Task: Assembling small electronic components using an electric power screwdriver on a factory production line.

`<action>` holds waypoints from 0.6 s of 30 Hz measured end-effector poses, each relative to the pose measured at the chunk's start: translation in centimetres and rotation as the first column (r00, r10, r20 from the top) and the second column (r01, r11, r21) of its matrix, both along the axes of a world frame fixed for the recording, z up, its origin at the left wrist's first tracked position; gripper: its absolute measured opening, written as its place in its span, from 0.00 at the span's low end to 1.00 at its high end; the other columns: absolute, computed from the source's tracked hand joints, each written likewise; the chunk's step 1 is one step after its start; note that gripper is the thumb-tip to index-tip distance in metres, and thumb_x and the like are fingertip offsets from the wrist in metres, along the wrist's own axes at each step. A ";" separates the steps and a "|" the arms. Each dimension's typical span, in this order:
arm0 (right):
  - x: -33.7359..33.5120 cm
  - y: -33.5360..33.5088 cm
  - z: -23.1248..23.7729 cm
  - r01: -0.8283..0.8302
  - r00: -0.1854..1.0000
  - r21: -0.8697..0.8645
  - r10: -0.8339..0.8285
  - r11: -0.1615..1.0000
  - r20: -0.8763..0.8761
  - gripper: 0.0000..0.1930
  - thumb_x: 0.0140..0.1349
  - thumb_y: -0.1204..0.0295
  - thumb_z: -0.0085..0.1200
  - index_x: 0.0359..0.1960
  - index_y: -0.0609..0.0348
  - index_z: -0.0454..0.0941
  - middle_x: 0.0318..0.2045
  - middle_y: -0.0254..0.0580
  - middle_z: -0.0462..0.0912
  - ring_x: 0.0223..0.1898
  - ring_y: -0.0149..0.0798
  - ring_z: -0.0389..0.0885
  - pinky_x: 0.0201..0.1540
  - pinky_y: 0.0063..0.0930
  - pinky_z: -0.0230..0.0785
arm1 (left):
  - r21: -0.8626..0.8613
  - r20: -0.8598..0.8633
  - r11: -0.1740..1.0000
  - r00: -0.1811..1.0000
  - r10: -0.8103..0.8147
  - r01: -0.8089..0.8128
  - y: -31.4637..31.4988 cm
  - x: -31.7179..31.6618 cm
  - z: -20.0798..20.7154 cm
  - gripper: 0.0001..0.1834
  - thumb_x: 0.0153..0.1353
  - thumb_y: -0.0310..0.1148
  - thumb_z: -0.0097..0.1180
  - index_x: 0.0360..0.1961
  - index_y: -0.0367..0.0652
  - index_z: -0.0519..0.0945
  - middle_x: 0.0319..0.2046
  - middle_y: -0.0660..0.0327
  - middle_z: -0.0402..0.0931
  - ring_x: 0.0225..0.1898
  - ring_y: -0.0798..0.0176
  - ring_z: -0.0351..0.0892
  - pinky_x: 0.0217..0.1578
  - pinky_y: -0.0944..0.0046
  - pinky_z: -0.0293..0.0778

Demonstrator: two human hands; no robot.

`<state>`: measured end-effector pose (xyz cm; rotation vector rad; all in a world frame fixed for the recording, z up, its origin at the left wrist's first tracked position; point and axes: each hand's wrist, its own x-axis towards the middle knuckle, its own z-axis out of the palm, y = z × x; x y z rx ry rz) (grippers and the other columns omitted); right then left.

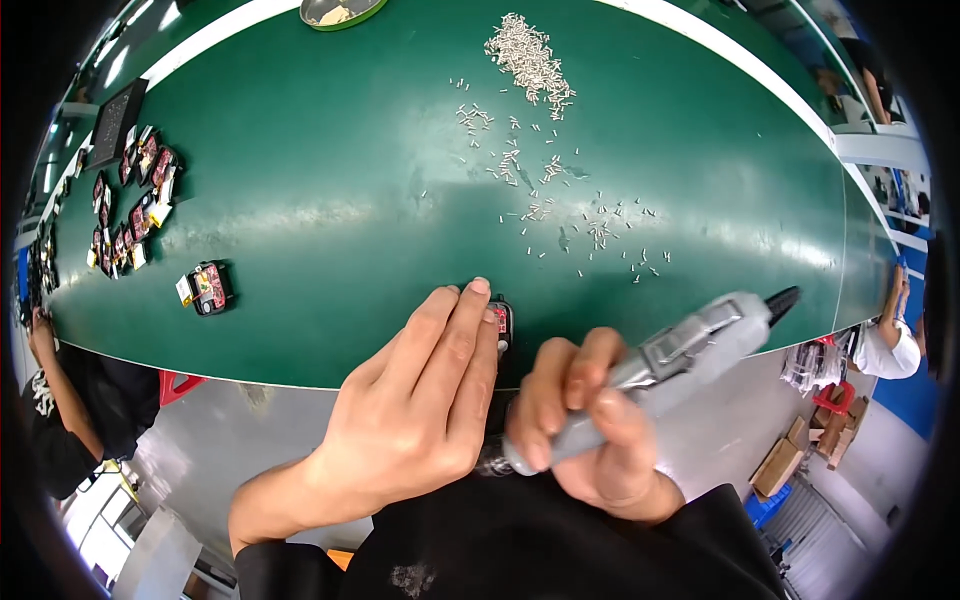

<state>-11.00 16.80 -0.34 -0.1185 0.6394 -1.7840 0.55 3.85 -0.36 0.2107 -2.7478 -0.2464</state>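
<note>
Right hand [585,425] clenched around grey screwdriver [680,360], long axis slanting toward upper right; left hand [425,400] half-open, fingertips pressing small device [500,322].

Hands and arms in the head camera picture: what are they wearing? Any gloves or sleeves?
No gloves: the left hand and the right hand are both bare, with short plain fingernails and no rings or watch in sight. The forearms are bare too. A black sleeve starts low on the left arm, and black clothing covers the right arm past the wrist.
</note>
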 end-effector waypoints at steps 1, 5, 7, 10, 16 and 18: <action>-1.3 -0.1 0.4 -0.029 0.991 -0.050 0.022 0.998 -0.130 0.09 0.67 0.65 0.46 0.34 0.56 0.63 0.26 0.43 0.71 0.22 0.35 0.73 0.29 0.29 0.68 | 0.006 0.005 1.000 1.000 0.010 -0.010 0.1 0.1 0.1 0.16 0.40 0.22 0.57 0.33 0.23 0.79 0.39 0.42 0.78 0.41 0.49 0.78 0.37 0.62 0.80; -6.1 -2.2 3.1 -0.067 0.908 -0.294 -0.064 0.953 -0.415 0.16 0.70 0.54 0.43 0.34 0.54 0.62 0.18 0.32 0.69 0.17 0.29 0.70 0.25 0.24 0.65 | 0.105 0.090 0.994 0.996 -0.014 0.005 0.4 0.4 0.8 0.18 0.41 0.21 0.57 0.36 0.22 0.80 0.44 0.41 0.77 0.44 0.48 0.77 0.41 0.62 0.79; -7.5 -3.8 2.8 -0.134 0.899 -0.357 -0.039 0.924 -0.436 0.16 0.70 0.53 0.42 0.36 0.53 0.64 0.18 0.32 0.68 0.17 0.29 0.69 0.27 0.24 0.64 | 0.067 0.095 0.998 0.995 -0.022 0.016 0.3 0.6 0.3 0.18 0.41 0.21 0.57 0.36 0.22 0.80 0.45 0.41 0.77 0.45 0.48 0.78 0.42 0.62 0.79; -8.9 -5.3 2.5 -0.250 0.840 -0.316 0.043 0.915 -0.541 0.17 0.70 0.52 0.40 0.37 0.53 0.66 0.19 0.32 0.68 0.17 0.29 0.68 0.30 0.25 0.62 | -0.002 0.060 1.000 0.998 -0.019 0.019 0.3 0.9 -0.3 0.17 0.41 0.22 0.57 0.36 0.23 0.81 0.46 0.42 0.77 0.46 0.48 0.78 0.44 0.62 0.79; -8.8 -6.0 1.5 -0.250 0.840 -0.278 0.064 0.927 -0.539 0.18 0.70 0.51 0.39 0.36 0.54 0.66 0.19 0.31 0.67 0.16 0.28 0.67 0.28 0.26 0.61 | 0.116 0.024 0.993 1.000 0.015 -0.017 0.8 0.5 -0.4 0.19 0.38 0.18 0.58 0.36 0.21 0.79 0.44 0.41 0.77 0.44 0.46 0.79 0.41 0.58 0.81; -8.9 -6.2 1.3 -0.252 0.845 -0.278 0.071 0.927 -0.530 0.18 0.70 0.52 0.39 0.35 0.54 0.66 0.19 0.31 0.67 0.16 0.28 0.67 0.28 0.25 0.62 | 0.122 0.015 0.992 1.000 0.017 -0.019 0.7 0.5 -0.5 0.19 0.38 0.18 0.58 0.36 0.21 0.79 0.44 0.42 0.77 0.44 0.46 0.79 0.41 0.58 0.81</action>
